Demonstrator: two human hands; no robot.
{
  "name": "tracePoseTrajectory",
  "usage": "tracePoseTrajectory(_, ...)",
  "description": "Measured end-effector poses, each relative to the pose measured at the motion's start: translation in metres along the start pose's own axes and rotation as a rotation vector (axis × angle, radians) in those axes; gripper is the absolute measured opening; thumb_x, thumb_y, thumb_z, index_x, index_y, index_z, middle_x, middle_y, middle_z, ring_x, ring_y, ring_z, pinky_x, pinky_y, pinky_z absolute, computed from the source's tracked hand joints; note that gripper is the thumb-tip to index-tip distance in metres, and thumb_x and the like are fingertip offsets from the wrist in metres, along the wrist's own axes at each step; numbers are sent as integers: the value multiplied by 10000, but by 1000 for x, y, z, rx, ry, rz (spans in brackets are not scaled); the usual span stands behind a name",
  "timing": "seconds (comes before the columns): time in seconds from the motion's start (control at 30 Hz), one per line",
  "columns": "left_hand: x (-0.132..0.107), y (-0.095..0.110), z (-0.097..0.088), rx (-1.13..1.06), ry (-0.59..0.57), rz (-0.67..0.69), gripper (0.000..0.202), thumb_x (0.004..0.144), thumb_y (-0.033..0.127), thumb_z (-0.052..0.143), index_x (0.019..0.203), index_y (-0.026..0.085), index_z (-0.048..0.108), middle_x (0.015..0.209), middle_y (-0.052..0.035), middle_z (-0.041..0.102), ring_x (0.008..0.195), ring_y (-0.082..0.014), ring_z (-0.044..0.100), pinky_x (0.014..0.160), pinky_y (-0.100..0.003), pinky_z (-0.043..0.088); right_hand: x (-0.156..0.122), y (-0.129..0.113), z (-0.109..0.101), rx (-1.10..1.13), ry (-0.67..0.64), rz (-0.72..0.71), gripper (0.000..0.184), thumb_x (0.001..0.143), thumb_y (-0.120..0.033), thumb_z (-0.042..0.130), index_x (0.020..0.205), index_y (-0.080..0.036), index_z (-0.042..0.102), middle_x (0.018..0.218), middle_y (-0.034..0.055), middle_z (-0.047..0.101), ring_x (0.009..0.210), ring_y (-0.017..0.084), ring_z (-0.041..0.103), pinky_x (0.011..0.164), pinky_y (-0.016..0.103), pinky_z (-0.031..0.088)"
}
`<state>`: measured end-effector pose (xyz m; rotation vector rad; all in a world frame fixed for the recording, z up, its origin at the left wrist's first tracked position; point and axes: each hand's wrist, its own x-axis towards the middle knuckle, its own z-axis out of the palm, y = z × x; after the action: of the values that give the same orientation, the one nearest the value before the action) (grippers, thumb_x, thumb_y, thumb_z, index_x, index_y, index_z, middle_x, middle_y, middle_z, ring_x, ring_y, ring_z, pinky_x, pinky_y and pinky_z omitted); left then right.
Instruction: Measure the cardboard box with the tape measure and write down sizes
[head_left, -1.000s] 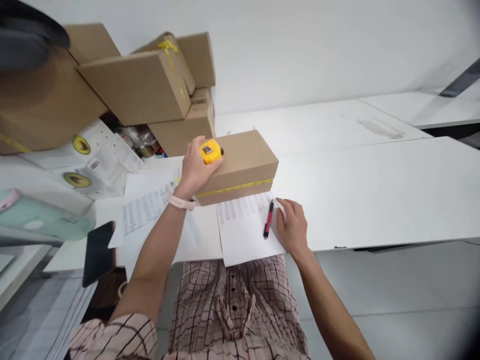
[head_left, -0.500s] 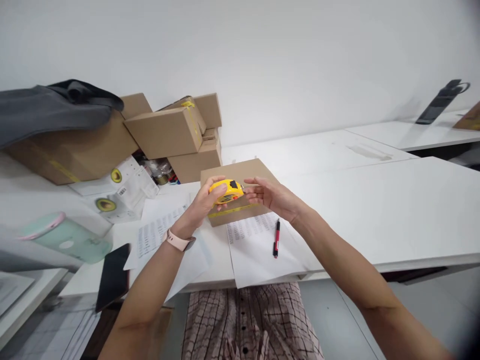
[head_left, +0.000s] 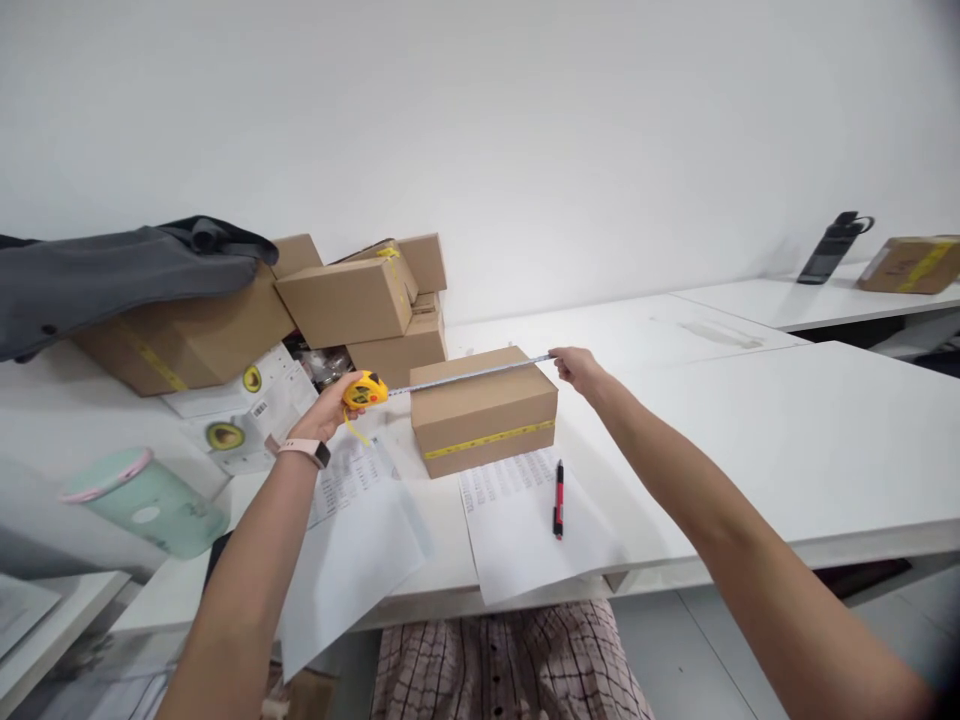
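Observation:
My left hand (head_left: 335,405) grips a yellow tape measure (head_left: 366,391) to the left of a cardboard box (head_left: 487,400). From its case a metal blade (head_left: 471,373) runs out across the top of the box. Beyond the box's right end, my right hand (head_left: 576,368) pinches the free end of the blade. A yellow strap hangs below the case. Yellow tape runs along the front side of the box, which rests on the white table. Just in front of it lies a printed sheet (head_left: 517,550) with a red and black pen (head_left: 559,500) on it.
Stacked cardboard boxes (head_left: 341,312) stand at the back left, with a grey bag (head_left: 127,285) on top. A mint green tumbler (head_left: 150,505) leans at the left. More papers (head_left: 352,570) overhang the front edge. At far right are a dark bottle (head_left: 831,250) and a taped box (head_left: 907,266).
My hands have moved apart, left hand leftward and right hand rightward. The blade is now drawn out over the box, and my right fingers have closed on its end.

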<state>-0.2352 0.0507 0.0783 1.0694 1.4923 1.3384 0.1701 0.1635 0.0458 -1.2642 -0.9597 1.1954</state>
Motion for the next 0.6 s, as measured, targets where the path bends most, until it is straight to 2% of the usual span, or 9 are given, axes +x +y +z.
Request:
tracePoseTrajectory(0.07, 2, -8, -4, 11, -2, -19, 339, 784, 427, 704, 951, 136, 655, 719, -44, 688, 496, -114, 528, 415, -209, 311, 3, 14, 6, -33, -38, 13, 165, 740, -173, 764, 770, -175, 602, 632, -6, 554, 584, 116, 469, 531, 247, 379)
tracePoseTrajectory(0.17, 4, -15, 0, 27, -27, -16, 388, 773, 466, 717, 990, 149, 669, 776, -49, 715, 508, -115, 549, 428, -206, 331, 5, 29, 18, -55, -149, 39, 193, 735, -241, 779, 877, -174, 666, 816, 36, 688, 727, 154, 594, 626, 256, 450)
tracePoseTrajectory(0.33, 9, -17, 13, 77, -44, 8, 503, 725, 507, 764, 1079, 156, 695, 855, -51, 735, 513, -99, 557, 433, -192, 341, 4, 39, 28, -58, -290, 148, 243, 828, -363, 687, 908, -134, 689, 880, 105, 744, 754, 211, 667, 644, 297, 517)
tracePoseTrajectory(0.47, 6, -19, 12, 89, -43, 8, 569, 711, 584, 736, 1080, 153, 692, 851, -47, 728, 508, -94, 557, 448, -194, 373, 2, 42, 27, -59, -257, 155, 243, 856, -376, 659, 899, -139, 684, 902, 105, 746, 753, 203, 674, 642, 293, 524)
tracePoseTrajectory(0.6, 3, -23, 12, 99, -31, 23, 599, 693, 613, 736, 1066, 146, 693, 857, -53, 722, 531, -97, 574, 451, -188, 372, 2, 44, 26, -95, -162, 101, 222, 815, -380, 727, 810, -171, 652, 847, 71, 723, 709, 177, 635, 612, 283, 485)
